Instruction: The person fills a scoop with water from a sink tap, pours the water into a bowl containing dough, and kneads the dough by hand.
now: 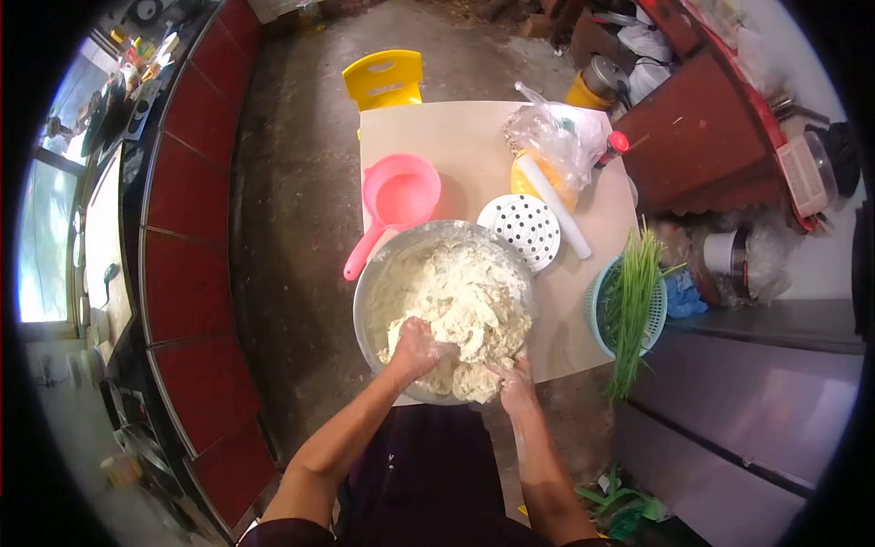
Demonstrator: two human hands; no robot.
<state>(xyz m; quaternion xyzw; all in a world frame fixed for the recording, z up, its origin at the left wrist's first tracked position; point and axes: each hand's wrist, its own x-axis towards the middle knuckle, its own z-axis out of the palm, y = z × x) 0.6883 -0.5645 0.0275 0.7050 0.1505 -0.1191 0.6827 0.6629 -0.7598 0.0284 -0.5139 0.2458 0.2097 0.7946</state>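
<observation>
A large metal bowl (366,305) stands at the near edge of the table, full of pale, shaggy dough (469,314) with loose flour up its walls. My left hand (419,351) is inside on the left, curled into the dough with its fingertips hidden. On the near right, my right hand (517,381) comes over the rim, its floury fingers curved against a lump of dough. A pink dipper (401,190) with a long handle lies against the bowl's far left side. Touching the far right side is a white plate with black dots (519,232).
On the table (447,128) are a white rolling pin (554,206), clear plastic bags (570,137) and a red-capped jar (617,144). Long green stalks (636,301) hang from a blue basket (597,314) at the right. A yellow chair (383,80) stands beyond; red cabinets (191,283) line the left.
</observation>
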